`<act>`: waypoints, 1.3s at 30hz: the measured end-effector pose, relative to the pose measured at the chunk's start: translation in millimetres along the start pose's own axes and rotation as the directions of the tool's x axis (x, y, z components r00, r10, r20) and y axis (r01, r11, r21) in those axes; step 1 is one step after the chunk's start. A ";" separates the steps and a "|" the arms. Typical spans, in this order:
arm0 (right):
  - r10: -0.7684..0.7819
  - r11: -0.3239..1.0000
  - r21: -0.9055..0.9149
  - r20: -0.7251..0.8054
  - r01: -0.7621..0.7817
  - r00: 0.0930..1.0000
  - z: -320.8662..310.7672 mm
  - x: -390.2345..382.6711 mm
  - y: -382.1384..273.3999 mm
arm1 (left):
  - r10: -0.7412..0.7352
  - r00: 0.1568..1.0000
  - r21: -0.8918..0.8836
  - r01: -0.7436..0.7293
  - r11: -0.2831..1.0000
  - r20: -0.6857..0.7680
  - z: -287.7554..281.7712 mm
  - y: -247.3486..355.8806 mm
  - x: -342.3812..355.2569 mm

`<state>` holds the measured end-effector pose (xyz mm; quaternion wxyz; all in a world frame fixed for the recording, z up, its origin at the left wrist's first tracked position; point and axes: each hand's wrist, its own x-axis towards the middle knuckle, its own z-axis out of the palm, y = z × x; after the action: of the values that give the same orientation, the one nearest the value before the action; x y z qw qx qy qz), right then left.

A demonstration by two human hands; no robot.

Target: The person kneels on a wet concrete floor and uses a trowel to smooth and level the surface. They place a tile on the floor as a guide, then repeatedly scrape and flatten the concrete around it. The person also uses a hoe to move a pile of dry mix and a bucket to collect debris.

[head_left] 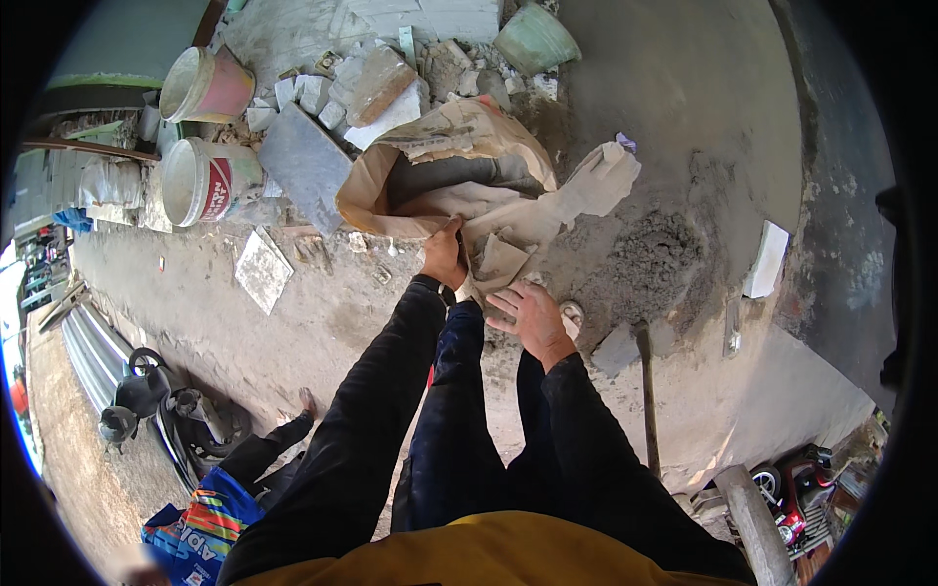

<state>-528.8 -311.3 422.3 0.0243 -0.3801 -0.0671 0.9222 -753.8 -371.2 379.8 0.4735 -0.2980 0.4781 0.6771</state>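
A torn brown paper sack (576,186) gapes open in front of me, with grey powder (459,181) inside. My left hand (446,257) grips the near edge of the sack, its fingers partly hidden behind the paper. My right hand (535,317) is beside the sack's lower right part, fingers spread and nothing held in them. Whether its fingertips touch the paper I cannot tell. Right of the sack lies a heap of wet grey mortar (657,249). Nearer to me, a flat blade (616,350) with a long handle (648,400) rests at the heap's edge.
Two dirty buckets (184,183) (200,86) stand at the left, by a grey board (303,166) and rubble (381,83). A greenish bucket (537,39) lies tilted at the back. A white block (766,259) sits at right. A person (215,513) and a motorbike (181,410) are lower left.
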 end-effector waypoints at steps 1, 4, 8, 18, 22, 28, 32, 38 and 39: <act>-0.019 1.000 -0.024 -0.107 0.016 0.994 14.1 9.5 9.7 | -0.062 0.997 0.031 0.063 0.997 -0.037 -4.2 -2.8 4.5; -0.078 0.993 -0.103 -0.258 0.053 0.963 47.0 32.2 19.0 | 0.004 0.999 0.018 -0.005 1.000 0.043 -14.6 -8.4 10.6; -0.118 0.975 -0.223 -0.403 0.028 0.908 60.3 27.3 3.9 | 0.320 0.932 0.427 -0.362 0.829 0.170 -21.8 -9.7 0.8; -0.046 0.807 -0.566 -0.343 -0.168 0.938 31.7 -61.0 -95.8 | 0.024 1.000 0.114 -0.026 0.993 0.018 6.6 0.0 -29.8; 0.020 0.747 -0.632 -0.288 -0.205 0.957 -8.4 -89.1 -138.8 | 0.033 0.999 0.087 -0.031 0.996 -0.025 11.9 -9.9 -33.0; 0.066 0.660 -0.669 -0.402 -0.342 0.913 -115.3 -131.7 -199.0 | 0.109 0.992 0.178 -0.096 0.979 -0.064 7.0 -30.5 -32.4; 0.054 0.730 -0.561 -0.522 -0.390 0.851 -219.4 -169.1 -235.1 | 0.147 0.987 0.274 -0.125 0.954 -0.061 15.5 -41.8 -38.3; -0.627 0.156 -0.771 -0.560 -0.617 0.541 -377.3 -157.4 -254.2 | 0.047 0.998 0.449 -0.021 0.893 -0.046 4.8 -103.1 -49.6; -0.744 0.004 -0.690 -0.485 -0.724 0.459 -392.8 -153.3 -252.0 | 0.007 0.998 0.446 0.019 0.895 -0.056 -3.8 -114.0 -50.3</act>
<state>-144.8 -35.2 289.4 -0.2117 -0.6789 -0.6745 0.1984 -629.6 -381.9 379.8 0.5178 -0.2018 0.6328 0.5392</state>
